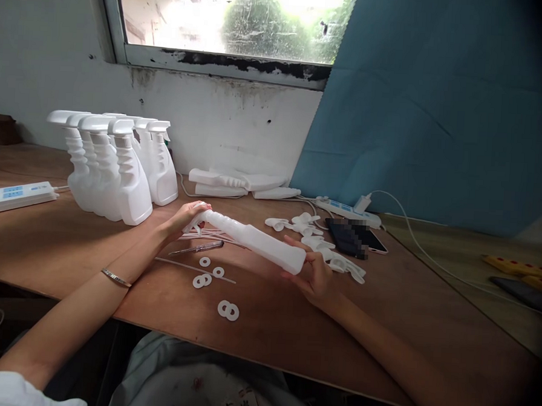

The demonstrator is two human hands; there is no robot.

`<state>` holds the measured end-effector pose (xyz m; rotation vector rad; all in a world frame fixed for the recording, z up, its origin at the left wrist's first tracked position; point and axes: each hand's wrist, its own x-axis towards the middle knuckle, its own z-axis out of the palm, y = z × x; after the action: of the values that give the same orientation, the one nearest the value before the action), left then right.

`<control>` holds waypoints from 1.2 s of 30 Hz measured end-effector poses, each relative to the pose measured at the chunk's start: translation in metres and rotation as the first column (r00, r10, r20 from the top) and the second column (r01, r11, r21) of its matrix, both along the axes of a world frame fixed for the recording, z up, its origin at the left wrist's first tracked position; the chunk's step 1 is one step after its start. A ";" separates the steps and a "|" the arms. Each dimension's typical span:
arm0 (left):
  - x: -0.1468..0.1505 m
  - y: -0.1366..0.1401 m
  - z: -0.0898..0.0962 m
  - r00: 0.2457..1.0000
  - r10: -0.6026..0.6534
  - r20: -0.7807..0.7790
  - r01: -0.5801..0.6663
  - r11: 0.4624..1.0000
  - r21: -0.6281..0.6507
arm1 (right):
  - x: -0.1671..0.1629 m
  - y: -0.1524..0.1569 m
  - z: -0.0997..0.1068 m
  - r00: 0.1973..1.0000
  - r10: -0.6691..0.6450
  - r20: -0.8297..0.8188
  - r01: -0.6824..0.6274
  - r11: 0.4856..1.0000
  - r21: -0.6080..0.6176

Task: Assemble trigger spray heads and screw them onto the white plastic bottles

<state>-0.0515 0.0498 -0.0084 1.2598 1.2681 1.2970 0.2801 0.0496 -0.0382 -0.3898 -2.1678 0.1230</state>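
A white spray bottle point(260, 242) lies nearly level in the air above the table, its base to the right. My left hand point(189, 217) is closed around its trigger head at the left end. At the base, my right hand point(315, 275) grips the bottle with thumb and fingers on either side. Below it on the wood are several flat white washers point(219, 272), a thin tube point(195, 268) and a screwdriver point(198, 247). More thin tubes point(215, 236) lie in a bundle just behind, partly covered by the bottle.
Several upright spray bottles point(133, 183) stand at the back left beside a power strip point(17, 197). Loose bottles point(238, 180) lie along the wall. Trigger heads point(318, 245), phones point(346, 236) and another power strip point(347, 212) with a white cable are on the right.
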 end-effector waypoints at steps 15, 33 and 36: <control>0.006 -0.009 0.006 0.995 -0.100 0.005 0.100 0.992 -0.078 | 0.003 -0.003 -0.003 0.971 -0.225 -0.078 0.220 0.973 -0.074; -0.002 -0.004 0.006 0.995 -0.068 0.070 0.074 0.993 -0.086 | 0.006 -0.004 -0.013 0.974 -0.125 -0.187 0.104 0.987 -0.118; -0.004 -0.004 0.005 0.994 -0.064 0.092 0.073 0.993 -0.095 | 0.004 -0.006 -0.009 0.979 -0.137 -0.149 0.111 0.979 -0.169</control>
<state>-0.0556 0.0462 -0.0039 1.1539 1.2007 1.2145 0.2837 0.0435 -0.0469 -0.5868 -1.9759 0.2509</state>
